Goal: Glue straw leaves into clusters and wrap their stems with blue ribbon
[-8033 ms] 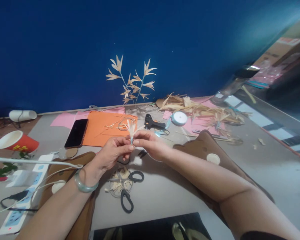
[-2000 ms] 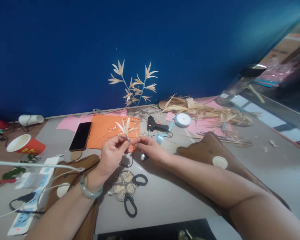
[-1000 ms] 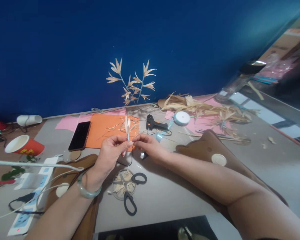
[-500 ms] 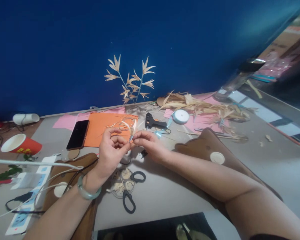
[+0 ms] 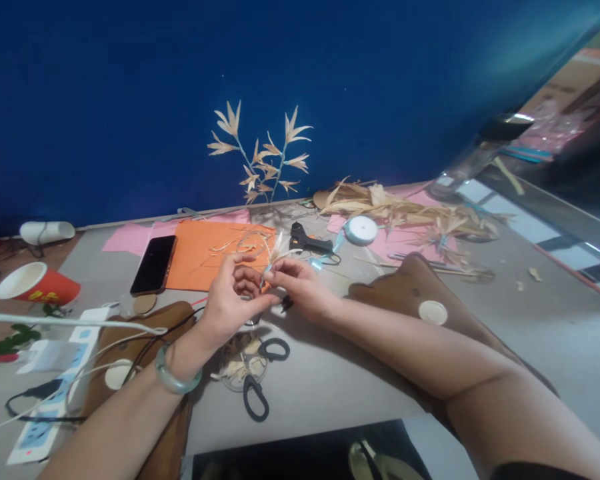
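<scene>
Above the table's middle, my right hand (image 5: 303,287) pinches the base of a small pale dried-husk flower (image 5: 279,249) with thumb and fingers. A bit of light blue wrapping shows at that base. My left hand (image 5: 235,287), a pale green bangle on its wrist, meets it from the left with curled fingers and its thumb reaching under my right fingertips. Whatever lies between the left fingers is hidden. Below the hands, black-handled scissors (image 5: 256,399) rest on a round clear dish (image 5: 225,381) of husk scraps. A black glue gun (image 5: 307,240) lies just behind the right hand.
A branch of husk flowers (image 5: 280,160) stands by the blue wall. Behind are orange paper (image 5: 193,257), a phone (image 5: 154,265), a ribbon roll (image 5: 361,230) and dried husks (image 5: 405,208). Leftward are a red paper cup (image 5: 55,288) and a power strip (image 5: 45,427) with cables.
My left thumb has slid right and down, away from the flower's base, while the left fingers curl. The flower now stands more upright in my right hand. The view has shifted slightly.
</scene>
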`<state>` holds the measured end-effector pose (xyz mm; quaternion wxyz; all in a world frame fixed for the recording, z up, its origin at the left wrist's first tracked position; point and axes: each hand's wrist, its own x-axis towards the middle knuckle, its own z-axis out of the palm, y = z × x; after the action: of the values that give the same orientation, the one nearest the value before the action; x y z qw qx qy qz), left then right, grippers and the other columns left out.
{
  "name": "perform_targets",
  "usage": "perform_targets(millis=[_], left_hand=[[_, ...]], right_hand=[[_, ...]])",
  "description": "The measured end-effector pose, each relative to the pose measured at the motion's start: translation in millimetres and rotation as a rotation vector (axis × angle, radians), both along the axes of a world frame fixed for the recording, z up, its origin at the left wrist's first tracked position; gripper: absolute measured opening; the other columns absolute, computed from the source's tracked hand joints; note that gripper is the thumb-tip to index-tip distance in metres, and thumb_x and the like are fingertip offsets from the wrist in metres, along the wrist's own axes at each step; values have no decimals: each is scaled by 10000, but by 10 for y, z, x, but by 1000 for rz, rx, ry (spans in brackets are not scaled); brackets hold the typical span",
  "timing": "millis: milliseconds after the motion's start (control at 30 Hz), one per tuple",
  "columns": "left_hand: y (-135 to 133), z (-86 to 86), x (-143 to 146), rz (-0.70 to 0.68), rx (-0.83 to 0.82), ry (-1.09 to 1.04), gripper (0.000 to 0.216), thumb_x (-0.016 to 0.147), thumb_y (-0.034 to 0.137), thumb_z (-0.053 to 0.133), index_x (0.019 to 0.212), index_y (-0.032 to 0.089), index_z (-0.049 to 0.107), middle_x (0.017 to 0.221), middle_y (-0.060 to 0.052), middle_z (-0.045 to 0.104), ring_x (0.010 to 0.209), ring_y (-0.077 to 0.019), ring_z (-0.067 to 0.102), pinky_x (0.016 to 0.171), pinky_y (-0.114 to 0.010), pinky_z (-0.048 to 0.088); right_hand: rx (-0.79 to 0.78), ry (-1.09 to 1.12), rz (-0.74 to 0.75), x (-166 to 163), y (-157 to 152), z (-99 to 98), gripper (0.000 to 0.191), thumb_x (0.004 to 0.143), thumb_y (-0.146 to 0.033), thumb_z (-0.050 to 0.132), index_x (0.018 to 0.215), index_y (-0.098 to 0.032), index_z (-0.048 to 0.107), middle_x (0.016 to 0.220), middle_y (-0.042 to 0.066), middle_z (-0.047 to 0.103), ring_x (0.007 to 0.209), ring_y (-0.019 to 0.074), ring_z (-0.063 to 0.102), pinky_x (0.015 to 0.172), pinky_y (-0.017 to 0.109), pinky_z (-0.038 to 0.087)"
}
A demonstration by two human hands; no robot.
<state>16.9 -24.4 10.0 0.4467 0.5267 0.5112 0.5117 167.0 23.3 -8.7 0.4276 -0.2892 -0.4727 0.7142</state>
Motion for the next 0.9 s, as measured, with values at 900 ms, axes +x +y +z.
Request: perform_targets(millis=[900], left_hand=[[50,122,-52,-247,-411,-336,246,721,345,757,750,112,683,541,10,586,509,-74,527,550,-189,421]], right_hand=[[-6,20,88,20,18,55,248,727,-351,760,682,-158,610,638,-29,593,613,89,513,649,251,381]])
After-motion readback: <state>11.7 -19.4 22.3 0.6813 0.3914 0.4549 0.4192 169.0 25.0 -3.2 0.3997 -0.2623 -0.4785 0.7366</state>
